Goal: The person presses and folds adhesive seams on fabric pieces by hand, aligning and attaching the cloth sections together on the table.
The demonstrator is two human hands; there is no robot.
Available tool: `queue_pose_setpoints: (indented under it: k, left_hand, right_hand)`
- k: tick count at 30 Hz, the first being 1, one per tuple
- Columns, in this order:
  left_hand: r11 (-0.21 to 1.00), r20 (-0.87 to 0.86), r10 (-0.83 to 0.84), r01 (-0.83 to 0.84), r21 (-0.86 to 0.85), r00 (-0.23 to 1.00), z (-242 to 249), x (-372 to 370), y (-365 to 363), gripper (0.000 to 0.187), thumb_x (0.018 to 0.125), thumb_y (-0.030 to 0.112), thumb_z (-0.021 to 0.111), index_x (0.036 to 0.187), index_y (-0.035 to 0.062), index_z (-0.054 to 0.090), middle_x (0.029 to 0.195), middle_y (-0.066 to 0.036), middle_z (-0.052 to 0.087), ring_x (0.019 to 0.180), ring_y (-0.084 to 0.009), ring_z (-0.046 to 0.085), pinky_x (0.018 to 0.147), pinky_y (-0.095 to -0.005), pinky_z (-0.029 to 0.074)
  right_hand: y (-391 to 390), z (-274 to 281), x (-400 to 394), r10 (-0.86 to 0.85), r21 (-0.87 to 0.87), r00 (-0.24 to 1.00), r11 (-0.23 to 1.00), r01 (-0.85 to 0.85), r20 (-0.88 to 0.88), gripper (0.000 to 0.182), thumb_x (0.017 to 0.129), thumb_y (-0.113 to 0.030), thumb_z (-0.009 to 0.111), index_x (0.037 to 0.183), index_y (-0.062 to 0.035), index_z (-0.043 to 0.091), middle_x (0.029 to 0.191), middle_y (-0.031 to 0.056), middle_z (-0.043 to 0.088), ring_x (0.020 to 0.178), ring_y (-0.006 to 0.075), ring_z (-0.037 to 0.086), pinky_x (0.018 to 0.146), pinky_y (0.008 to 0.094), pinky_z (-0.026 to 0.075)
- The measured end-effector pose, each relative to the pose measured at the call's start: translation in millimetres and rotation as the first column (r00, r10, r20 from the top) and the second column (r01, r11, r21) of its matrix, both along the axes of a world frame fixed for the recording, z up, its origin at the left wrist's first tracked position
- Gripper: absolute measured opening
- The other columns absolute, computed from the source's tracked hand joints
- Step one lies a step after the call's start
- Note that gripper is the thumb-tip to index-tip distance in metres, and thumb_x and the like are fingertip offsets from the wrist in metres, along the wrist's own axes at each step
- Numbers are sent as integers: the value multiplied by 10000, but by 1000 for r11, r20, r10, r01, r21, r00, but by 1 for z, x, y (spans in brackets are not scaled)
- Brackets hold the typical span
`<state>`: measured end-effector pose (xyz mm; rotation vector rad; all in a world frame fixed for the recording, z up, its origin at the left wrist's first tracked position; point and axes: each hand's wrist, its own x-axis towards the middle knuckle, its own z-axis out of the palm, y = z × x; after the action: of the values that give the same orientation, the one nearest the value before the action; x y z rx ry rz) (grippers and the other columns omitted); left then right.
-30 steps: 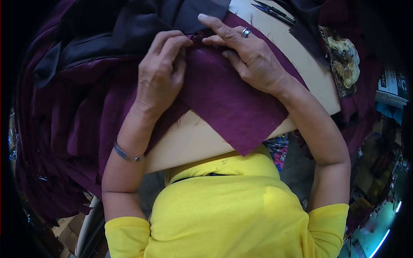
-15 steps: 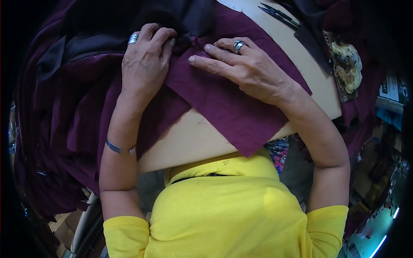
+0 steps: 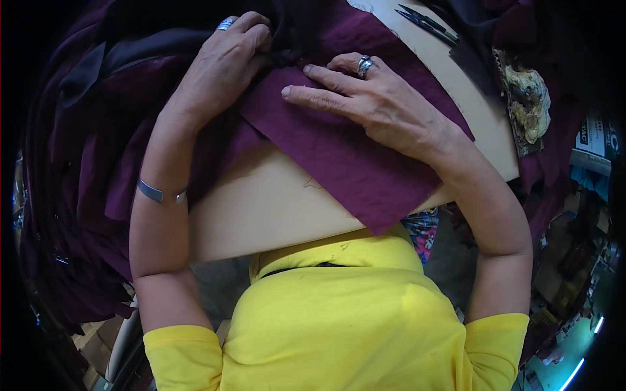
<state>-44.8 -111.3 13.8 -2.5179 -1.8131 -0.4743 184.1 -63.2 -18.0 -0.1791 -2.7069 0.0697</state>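
A maroon cloth panel (image 3: 365,156) lies across the pale tabletop, one corner over its near edge. My right hand (image 3: 372,98) rests on this panel, its index and middle fingers stretched out and spread. Up and to the left, my left hand (image 3: 228,62) has its fingers curled down into dark cloth (image 3: 156,52), where the dark and maroon layers meet. The fingertips of that hand are hidden, so what they pinch is unclear. More maroon cloth (image 3: 85,182) hangs in folds at the left.
Dark thread snips (image 3: 427,25) lie at the table's (image 3: 274,208) far right. Beside them, a crumpled yellowish piece (image 3: 527,104) sits on a worn strip at the right edge. A white printed box (image 3: 592,140) stands beyond, at the right.
My left hand has moved up and slightly left, and the maroon cloth beneath it has shifted, exposing more tabletop. My right hand has barely moved.
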Motion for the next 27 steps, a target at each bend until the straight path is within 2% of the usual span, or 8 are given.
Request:
queue_pose_setpoints:
  k: [2, 5, 11, 17, 20, 21, 25, 27]
  left_hand:
    - [999, -6, -32, 32, 39, 999, 1, 1, 1, 150, 743, 55, 616, 841, -6, 521, 1014, -115, 539, 936, -308, 535, 799, -383, 431]
    - [999, 17, -37, 36, 41, 999, -3, -3, 5, 147, 746, 58, 615, 838, -11, 524, 1007, -121, 539, 927, -308, 537, 798, -384, 429]
    - [1000, 27, -7, 6, 28, 1000, -5, -4, 5, 129, 755, 58, 600, 846, -9, 537, 990, -118, 535, 912, -309, 539, 799, -388, 428]
    - [1000, 32, 10, -10, 23, 999, -5, -8, 11, 129, 755, 74, 596, 851, 3, 547, 966, -105, 541, 907, -299, 537, 794, -382, 428]
    - [1000, 15, 9, -9, 2, 1000, -2, -7, 13, 130, 757, 90, 601, 844, 8, 550, 957, -99, 545, 903, -293, 538, 792, -375, 428]
    - [1000, 10, -4, 4, 17, 1000, -2, -8, 13, 130, 758, 93, 601, 844, 8, 551, 955, -98, 545, 901, -291, 539, 793, -374, 428]
    - [999, -6, -15, 15, 36, 1000, -4, -10, 13, 131, 763, 102, 601, 844, 12, 553, 944, -92, 544, 893, -286, 541, 792, -370, 428]
    - [1000, -20, 4, -4, 12, 1000, -3, -9, 13, 134, 761, 95, 598, 853, 11, 548, 988, -94, 543, 924, -293, 538, 803, -371, 428]
  right_hand:
    - [1, 3, -2, 1, 1, 999, 1000, -1, 48, 497, 825, -76, 483, 1291, -244, 446, 1193, 73, 540, 1061, 241, 521, 854, 359, 424]
    - [-2, 17, -8, -48, -48, 978, 997, 59, 205, 724, 690, 44, 517, 1341, -248, 392, 1284, 70, 486, 1081, 249, 474, 869, 359, 407]
    - [1, 1, -7, -46, -50, 993, 997, 51, 106, 765, 664, 65, 527, 1353, -223, 361, 1318, 57, 443, 1085, 241, 467, 833, 370, 405]
    - [-5, 23, -25, -150, -83, 920, 978, 193, 363, 789, 668, 49, 540, 1378, -213, 317, 1326, 56, 436, 1105, 229, 466, 827, 359, 402]
    - [-7, 13, -13, -147, 11, 965, 989, 148, 218, 750, 704, 24, 521, 1386, -209, 311, 1312, 65, 459, 1104, 219, 476, 831, 358, 402]
    - [-10, 8, -7, -134, 18, 983, 991, 133, 126, 636, 771, -20, 489, 1373, -171, 346, 1269, 82, 504, 1105, 227, 494, 859, 365, 412]
    - [-32, 6, 22, -110, -2, 993, 994, 110, 38, 450, 846, -100, 442, 1294, -64, 432, 1181, 141, 532, 1069, 251, 526, 899, 357, 402]
    - [-49, 16, 42, -136, -77, 985, 986, 145, 106, 473, 825, -71, 473, 1297, -59, 440, 1219, 131, 527, 1122, 259, 505, 942, 384, 392]
